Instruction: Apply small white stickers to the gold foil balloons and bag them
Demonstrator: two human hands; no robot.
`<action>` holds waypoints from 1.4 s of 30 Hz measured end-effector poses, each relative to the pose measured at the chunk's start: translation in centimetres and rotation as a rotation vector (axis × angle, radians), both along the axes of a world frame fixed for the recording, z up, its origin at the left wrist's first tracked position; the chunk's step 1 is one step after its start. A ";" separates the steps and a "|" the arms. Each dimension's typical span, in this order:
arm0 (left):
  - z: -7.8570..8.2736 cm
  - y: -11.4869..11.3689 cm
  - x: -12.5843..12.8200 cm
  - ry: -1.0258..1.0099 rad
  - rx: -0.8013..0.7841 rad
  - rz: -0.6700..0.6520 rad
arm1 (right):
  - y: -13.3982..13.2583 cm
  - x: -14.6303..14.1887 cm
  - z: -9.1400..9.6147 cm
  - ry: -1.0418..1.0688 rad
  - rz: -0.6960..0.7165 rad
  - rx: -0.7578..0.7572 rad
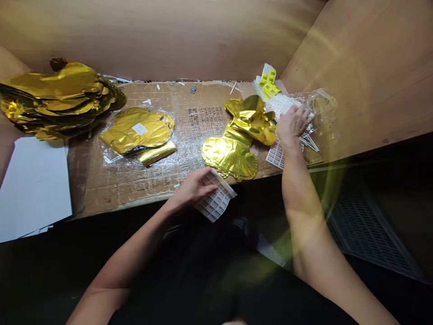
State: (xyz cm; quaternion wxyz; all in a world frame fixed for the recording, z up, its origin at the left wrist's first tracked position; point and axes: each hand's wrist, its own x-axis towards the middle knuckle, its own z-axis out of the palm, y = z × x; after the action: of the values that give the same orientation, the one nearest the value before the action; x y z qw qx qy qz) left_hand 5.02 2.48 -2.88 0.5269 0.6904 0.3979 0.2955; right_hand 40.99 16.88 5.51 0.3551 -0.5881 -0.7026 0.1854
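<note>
My left hand [194, 187] grips a white sheet of small printed labels [216, 201] at the front edge of the cardboard-covered table [135, 180]. My right hand [293, 124] reaches into a clear plastic bag of white straws [306, 113] at the right, fingers curled on its contents. Between the hands lies a crumpled gold foil balloon [238, 140]. Another label sheet [275, 155] lies under my right wrist.
A tall stack of gold foil balloons [57, 97] sits at the back left. A bagged gold balloon with a white label [138, 133] lies in the middle. White paper [32, 185] covers the left. Yellow stickers [269, 83] stand behind the bag. Wooden walls enclose the table.
</note>
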 end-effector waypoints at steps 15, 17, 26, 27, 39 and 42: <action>2.5 -0.7 -2.4 -0.299 -0.268 0.479 | -15.5 -11.8 -5.6 0.232 0.341 -0.042; 2.7 -0.7 -2.3 -0.309 -0.306 0.483 | -15.5 -11.5 -6.1 0.053 0.396 0.138; 1.4 -0.6 -3.2 -0.203 -0.256 0.456 | -15.3 -11.4 -6.9 0.334 0.188 0.193; 1.2 -0.6 -3.1 -0.157 -0.207 0.414 | -14.7 -11.1 -6.8 0.404 0.120 0.098; -0.7 -0.6 3.0 0.080 0.112 -0.109 | -10.4 -12.0 -6.9 -0.474 0.077 -0.252; -1.4 -0.9 2.9 0.091 0.161 -0.062 | -10.7 -11.3 -6.8 -0.628 -0.005 -0.230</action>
State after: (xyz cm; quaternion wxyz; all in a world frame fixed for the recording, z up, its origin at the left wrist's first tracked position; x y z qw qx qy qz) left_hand 7.93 1.53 -4.33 0.4601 0.7552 0.3750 0.2782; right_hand 29.65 6.18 -1.28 0.0528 -0.6547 -0.7506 0.0722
